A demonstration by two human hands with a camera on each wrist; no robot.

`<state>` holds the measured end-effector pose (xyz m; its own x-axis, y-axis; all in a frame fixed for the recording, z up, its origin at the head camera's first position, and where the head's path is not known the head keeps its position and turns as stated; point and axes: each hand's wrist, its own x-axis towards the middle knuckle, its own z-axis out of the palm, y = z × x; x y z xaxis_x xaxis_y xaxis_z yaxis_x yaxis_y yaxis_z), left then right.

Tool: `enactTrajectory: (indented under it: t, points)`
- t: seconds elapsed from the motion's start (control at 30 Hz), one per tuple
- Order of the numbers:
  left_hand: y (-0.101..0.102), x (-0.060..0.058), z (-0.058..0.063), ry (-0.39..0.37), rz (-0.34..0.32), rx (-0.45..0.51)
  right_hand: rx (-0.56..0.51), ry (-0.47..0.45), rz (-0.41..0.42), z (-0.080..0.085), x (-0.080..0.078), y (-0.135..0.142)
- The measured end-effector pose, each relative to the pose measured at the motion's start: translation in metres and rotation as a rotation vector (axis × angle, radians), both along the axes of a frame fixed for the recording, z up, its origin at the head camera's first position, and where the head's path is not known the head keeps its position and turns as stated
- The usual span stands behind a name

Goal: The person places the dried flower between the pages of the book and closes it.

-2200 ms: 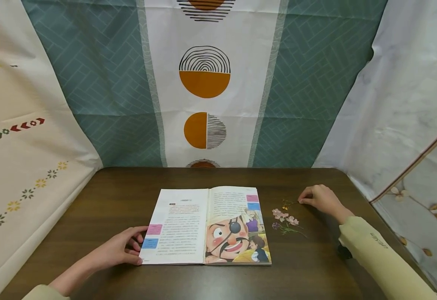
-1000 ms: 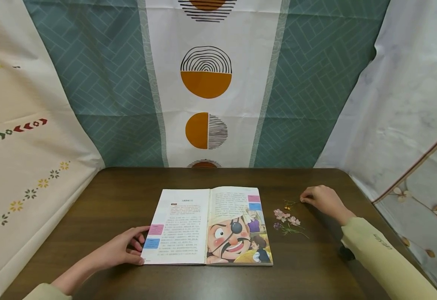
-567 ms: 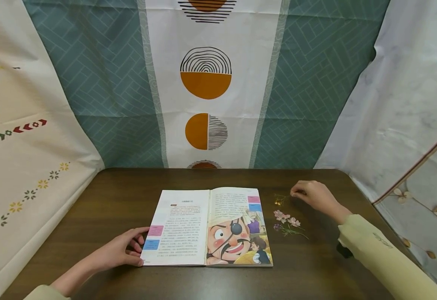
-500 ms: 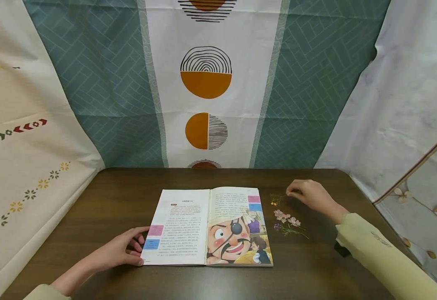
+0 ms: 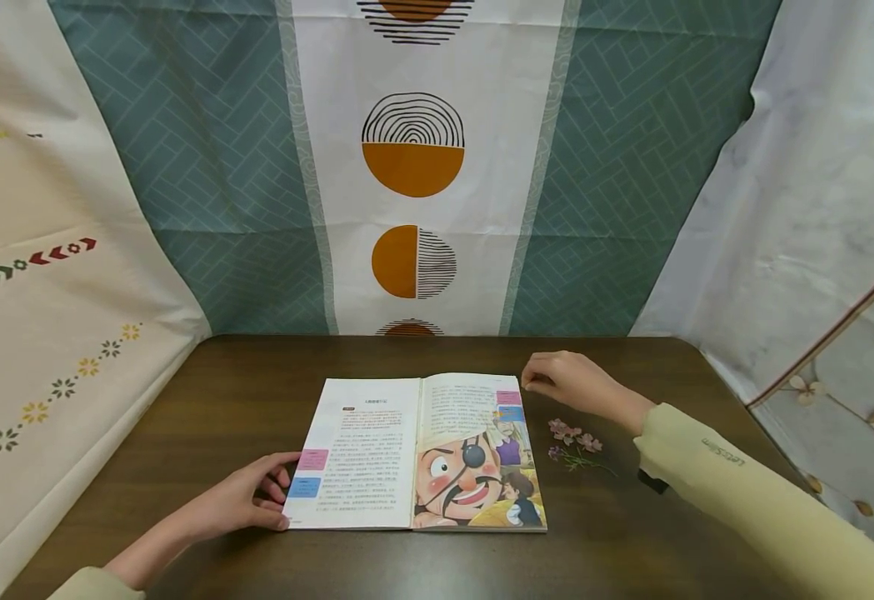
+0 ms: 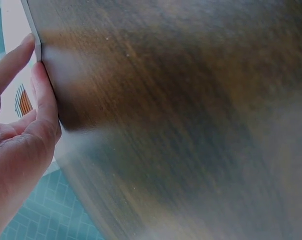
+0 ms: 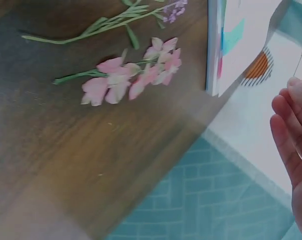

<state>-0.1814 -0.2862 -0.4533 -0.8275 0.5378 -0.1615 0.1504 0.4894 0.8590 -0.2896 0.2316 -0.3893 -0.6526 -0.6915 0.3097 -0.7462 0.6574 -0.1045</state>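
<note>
An open book (image 5: pixel 377 467) with an eye-patched cartoon pirate on its right page lies on the dark table (image 5: pixel 257 392). My left hand (image 5: pixel 245 500) rests at the book's lower left edge; in the left wrist view its fingertips touch the side. Above the upper right corner of the book, my right hand (image 5: pixel 571 383) pinches the thin stem of a small yellow flower sprig (image 7: pixel 299 62). The yellow blooms are small and faint over the right page in the head view.
Right of the book lie a pink flower sprig (image 5: pixel 575 435) and a purple flower sprig (image 5: pixel 579 460) with a long green stem. A patterned cloth (image 5: pixel 601 167) hangs behind the table, with pale cloths at both sides.
My right hand pinched the yellow sprig's stem on the table, then lifted it and moved left to the book's upper right corner. The left hand has stayed at the book.
</note>
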Motion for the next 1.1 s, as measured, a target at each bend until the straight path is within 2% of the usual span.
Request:
enactTrajectory:
  t: [0.23, 0.5, 0.8, 1.1]
  points:
    - [-0.001, 0.000, -0.001, -0.010, 0.009, -0.005, 0.087, -0.063, 0.029, 0.008, -0.002, -0.019]
    - [0.000, 0.001, 0.000, -0.005, 0.000, 0.021, 0.129, -0.105, 0.073, 0.014, -0.004, -0.038]
    - [0.000, 0.001, 0.000, -0.015, 0.006, 0.007, 0.166, -0.115, 0.132, 0.012, -0.009, -0.054]
    - [0.000, 0.002, -0.001, -0.030, 0.002, 0.030, 0.237, -0.166, 0.129, 0.009, -0.015, -0.075]
